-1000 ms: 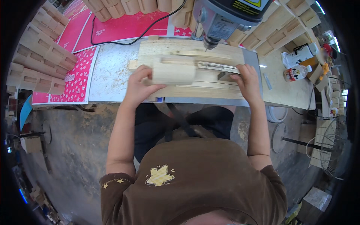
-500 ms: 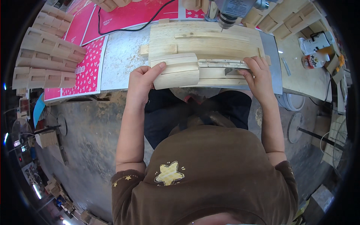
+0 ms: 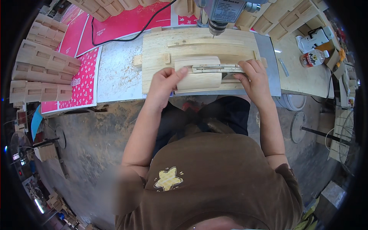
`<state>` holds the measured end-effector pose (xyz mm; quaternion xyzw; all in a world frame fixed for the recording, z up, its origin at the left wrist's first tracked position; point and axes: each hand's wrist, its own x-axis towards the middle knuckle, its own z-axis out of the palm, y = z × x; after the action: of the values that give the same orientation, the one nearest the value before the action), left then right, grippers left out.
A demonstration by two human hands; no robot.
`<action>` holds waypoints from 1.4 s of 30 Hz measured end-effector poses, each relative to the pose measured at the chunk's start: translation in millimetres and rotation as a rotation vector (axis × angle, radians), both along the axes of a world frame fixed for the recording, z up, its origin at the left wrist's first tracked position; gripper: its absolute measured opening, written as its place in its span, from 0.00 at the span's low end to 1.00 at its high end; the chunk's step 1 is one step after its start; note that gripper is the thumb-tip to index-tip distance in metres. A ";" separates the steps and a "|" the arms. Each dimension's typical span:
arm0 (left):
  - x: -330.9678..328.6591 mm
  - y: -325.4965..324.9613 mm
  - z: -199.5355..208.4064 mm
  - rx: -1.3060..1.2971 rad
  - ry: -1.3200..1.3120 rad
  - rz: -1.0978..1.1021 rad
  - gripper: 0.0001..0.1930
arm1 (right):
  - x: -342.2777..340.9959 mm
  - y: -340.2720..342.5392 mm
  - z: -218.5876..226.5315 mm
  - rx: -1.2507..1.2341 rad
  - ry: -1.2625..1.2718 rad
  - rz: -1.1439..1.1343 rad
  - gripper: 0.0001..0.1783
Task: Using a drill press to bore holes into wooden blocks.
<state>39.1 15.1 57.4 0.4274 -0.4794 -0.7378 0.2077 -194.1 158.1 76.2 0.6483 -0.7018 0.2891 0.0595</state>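
A pale wooden block [image 3: 199,81] with a curved face and a lengthwise groove lies on the plywood board [image 3: 153,50]. My left hand [image 3: 165,85] is closed on its left end, thumb on top. Between the thumb and fingers of my right hand [image 3: 255,80] is the right end of a narrow pale strip [image 3: 218,68] with marks along it. The strip's left part lies along the block's groove. A small dark grey piece [image 3: 229,76] hangs below the strip beside my right fingers; how it is joined is hidden.
A bench drill [image 3: 217,27] stands just beyond the board, bit pointing down. Stacks of recessed wooden blocks [image 3: 46,61] line the left side, with more blocks [image 3: 281,25] behind on the right. A black cable [image 3: 126,40] crosses pink sheeting. A bottle [image 3: 314,58] stands at the right.
My left hand has slid the wooden block to the right, toward my right hand. The strip, apart from most of the block before, now overlaps its groove. The whole view has shifted slightly.
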 end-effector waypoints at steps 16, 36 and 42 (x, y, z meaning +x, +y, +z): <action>-24.8 12.6 -21.0 -0.806 -0.166 -0.073 0.36 | -26.4 -18.2 -13.4 -0.036 0.017 -0.053 0.20; -24.5 -33.2 -53.2 -1.432 -0.512 -0.016 0.29 | -69.2 -56.3 57.9 -0.496 -0.389 0.104 0.23; -27.1 -35.3 -52.4 -1.425 -0.481 -0.045 0.28 | -111.3 -112.8 169.3 -0.773 -0.325 0.118 0.13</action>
<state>12.0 -20.2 5.1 0.3290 -0.8816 -0.1392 0.3084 -305.4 45.3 245.5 0.5633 -0.5037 0.6324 0.1704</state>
